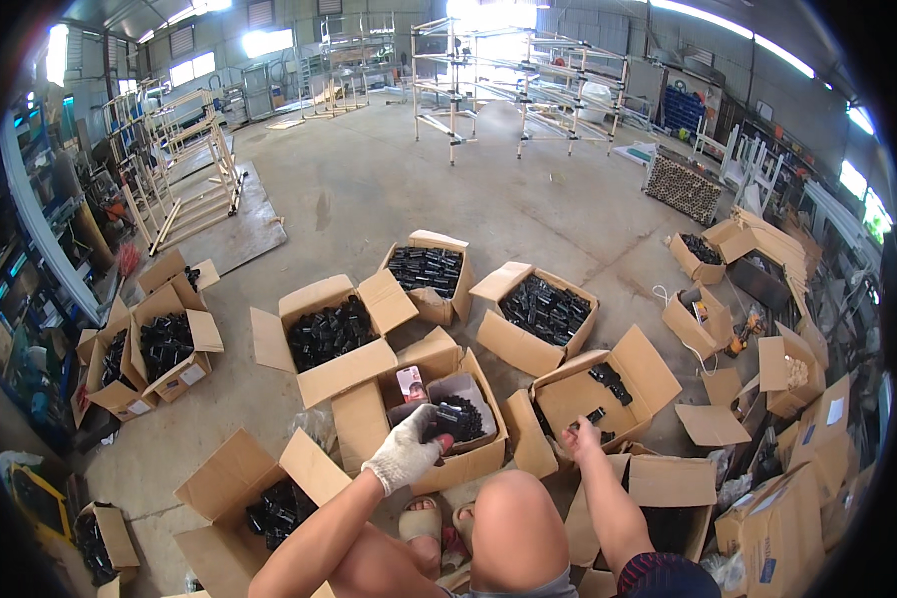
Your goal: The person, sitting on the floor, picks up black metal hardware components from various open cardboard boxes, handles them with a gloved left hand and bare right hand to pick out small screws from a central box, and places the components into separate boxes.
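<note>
My left hand (407, 450), in a white knit glove with darkened fingertips, is closed around a black metal fitting (427, 419). It hovers over an open carton (363, 435) that holds a grey tray (455, 385) of small black parts (461, 423) and a red-and-white package (410, 380). My bare right hand (581, 440) pinches another black fitting (595, 415) at the near side of a wider carton (566, 395). Inside that carton lie a few more black fittings (610, 383). Its flaps are folded outward.
Cartons of black fittings surround me: two beyond (429, 269) (545, 311), one left of centre (331, 334), others far left (166, 344) and near left (277, 513). More cartons (782, 518) crowd the right, near an orange power tool (746, 331). Pipe racks (518, 85) stand farther back.
</note>
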`<act>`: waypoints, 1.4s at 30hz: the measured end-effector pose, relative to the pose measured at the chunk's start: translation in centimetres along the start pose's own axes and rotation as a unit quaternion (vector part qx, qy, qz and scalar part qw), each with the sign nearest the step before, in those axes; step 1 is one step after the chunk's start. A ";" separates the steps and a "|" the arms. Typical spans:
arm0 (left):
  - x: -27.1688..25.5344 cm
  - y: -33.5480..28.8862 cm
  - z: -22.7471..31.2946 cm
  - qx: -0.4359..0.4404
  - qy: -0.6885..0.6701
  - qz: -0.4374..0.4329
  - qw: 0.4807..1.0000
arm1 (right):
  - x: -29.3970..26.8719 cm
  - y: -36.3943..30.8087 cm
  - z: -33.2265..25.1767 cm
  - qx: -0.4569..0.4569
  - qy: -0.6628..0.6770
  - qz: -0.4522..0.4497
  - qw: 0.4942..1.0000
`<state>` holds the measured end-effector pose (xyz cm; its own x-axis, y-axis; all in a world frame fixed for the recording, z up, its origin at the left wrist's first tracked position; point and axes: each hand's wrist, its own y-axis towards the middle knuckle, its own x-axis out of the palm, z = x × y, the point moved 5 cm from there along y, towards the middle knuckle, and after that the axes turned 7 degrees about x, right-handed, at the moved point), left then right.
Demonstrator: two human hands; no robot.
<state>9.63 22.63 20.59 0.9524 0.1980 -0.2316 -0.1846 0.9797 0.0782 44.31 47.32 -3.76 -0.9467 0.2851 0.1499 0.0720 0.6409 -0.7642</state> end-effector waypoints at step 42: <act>1.5 -1.2 -28.9 -0.295 -0.329 0.112 0.890 | 24.1 -4.3 18.0 0.080 -0.297 -0.358 0.882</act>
<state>4.29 22.65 -7.92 0.7758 0.5198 0.3578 -0.2991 0.8022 -0.5167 15.52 38.66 -8.14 -0.7325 -0.6054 0.3113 -0.6108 0.3824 -0.6934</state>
